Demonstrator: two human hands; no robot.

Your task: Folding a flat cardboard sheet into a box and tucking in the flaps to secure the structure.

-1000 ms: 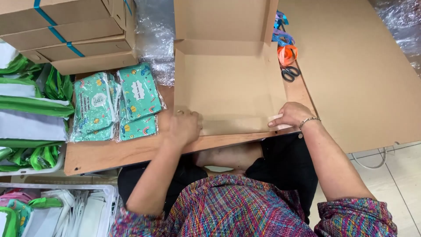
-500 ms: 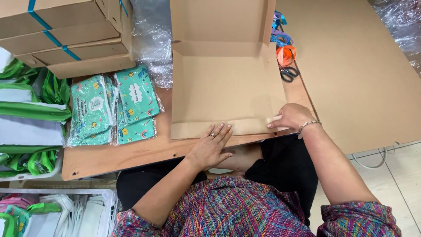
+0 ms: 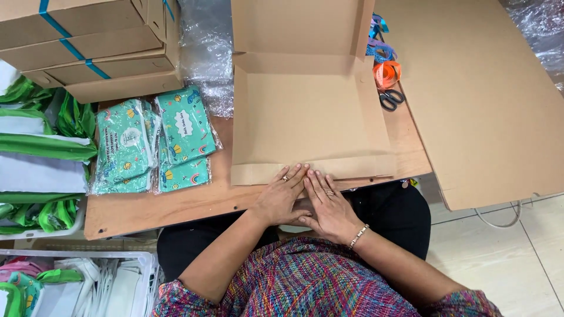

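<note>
A flat brown cardboard box blank (image 3: pixel 308 117) lies open on the wooden table (image 3: pixel 176 205), its back flap standing up. Its near flap (image 3: pixel 352 168) is folded flat toward me. My left hand (image 3: pixel 283 196) and my right hand (image 3: pixel 329 205) lie side by side, palms down, at the middle of that near flap's edge, fingers spread and pressing on the cardboard. Neither hand holds anything.
Teal patterned pouches in clear wrap (image 3: pixel 153 144) lie left of the box. Stacked cardboard boxes with blue straps (image 3: pixel 88 47) stand at the back left. Scissors (image 3: pixel 390 98) and ribbon rolls (image 3: pixel 386 73) sit at the right, by a large cardboard sheet (image 3: pixel 482 100). Green bags (image 3: pixel 41 147) fill the left.
My hands have come together from the flap's ends to its middle; the left slid right, the right slid left. The near flap now lies flatter.
</note>
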